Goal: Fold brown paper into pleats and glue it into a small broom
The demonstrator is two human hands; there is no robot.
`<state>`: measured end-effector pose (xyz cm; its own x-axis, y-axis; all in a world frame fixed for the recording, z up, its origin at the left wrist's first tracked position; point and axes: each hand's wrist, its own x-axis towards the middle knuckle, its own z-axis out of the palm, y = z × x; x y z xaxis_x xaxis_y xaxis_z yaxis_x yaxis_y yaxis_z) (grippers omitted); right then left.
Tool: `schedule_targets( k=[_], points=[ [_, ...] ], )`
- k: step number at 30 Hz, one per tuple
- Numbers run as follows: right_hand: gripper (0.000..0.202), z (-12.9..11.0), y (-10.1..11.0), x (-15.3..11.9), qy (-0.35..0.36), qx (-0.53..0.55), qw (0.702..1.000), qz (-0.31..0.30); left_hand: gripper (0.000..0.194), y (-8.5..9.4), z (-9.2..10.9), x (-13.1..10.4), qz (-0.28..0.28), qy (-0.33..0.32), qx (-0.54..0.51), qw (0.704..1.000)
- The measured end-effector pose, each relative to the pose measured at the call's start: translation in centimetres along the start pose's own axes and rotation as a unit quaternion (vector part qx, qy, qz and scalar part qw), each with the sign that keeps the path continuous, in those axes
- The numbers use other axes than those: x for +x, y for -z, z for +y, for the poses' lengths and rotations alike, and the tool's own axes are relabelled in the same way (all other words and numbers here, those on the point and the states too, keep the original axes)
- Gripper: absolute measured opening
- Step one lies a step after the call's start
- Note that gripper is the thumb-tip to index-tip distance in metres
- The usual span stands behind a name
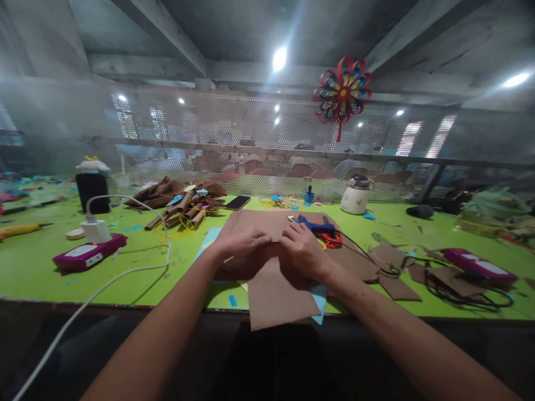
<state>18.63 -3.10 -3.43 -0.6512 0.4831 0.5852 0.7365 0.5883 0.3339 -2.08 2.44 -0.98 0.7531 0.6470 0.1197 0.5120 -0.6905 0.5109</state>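
A piece of brown kraft paper (282, 298) lies in front of me, its near end hanging over the table's front edge. At its far edge my left hand (246, 242) pinches it, thumb and fingers pressed together. My right hand (305, 249) is closed on the same edge, close to the left one, and its fingers partly hide the paper. Behind and beneath is a larger brown sheet (254, 221). Just beyond my right hand lie a blue glue gun (318, 226) and red-handled scissors (332, 240). Light blue paper (320, 303) peeks out underneath.
Purple power strips lie left (90, 253) and right (478, 267); a white cable (168, 245) crosses the left side. Rolled brown paper tubes (184, 209), a phone (238, 203) and a white kettle-shaped bottle (354, 196) stand farther back. Cardboard scraps (399, 287) and black cord lie right.
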Motion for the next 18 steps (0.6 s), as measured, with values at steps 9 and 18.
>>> schedule_targets(
  k=[9,18],
  points=[
    [0.019,-0.3,-0.7,-0.1,-0.025,0.061,0.997,0.04,0.041,-0.2,0.9,-0.8,-0.025,0.053,-0.114,0.992],
    [0.018,0.6,0.5,-0.2,-0.228,0.453,0.862,0.025,0.035,-0.9,1.7,-0.6,-0.028,0.008,-0.135,0.99]
  ],
)
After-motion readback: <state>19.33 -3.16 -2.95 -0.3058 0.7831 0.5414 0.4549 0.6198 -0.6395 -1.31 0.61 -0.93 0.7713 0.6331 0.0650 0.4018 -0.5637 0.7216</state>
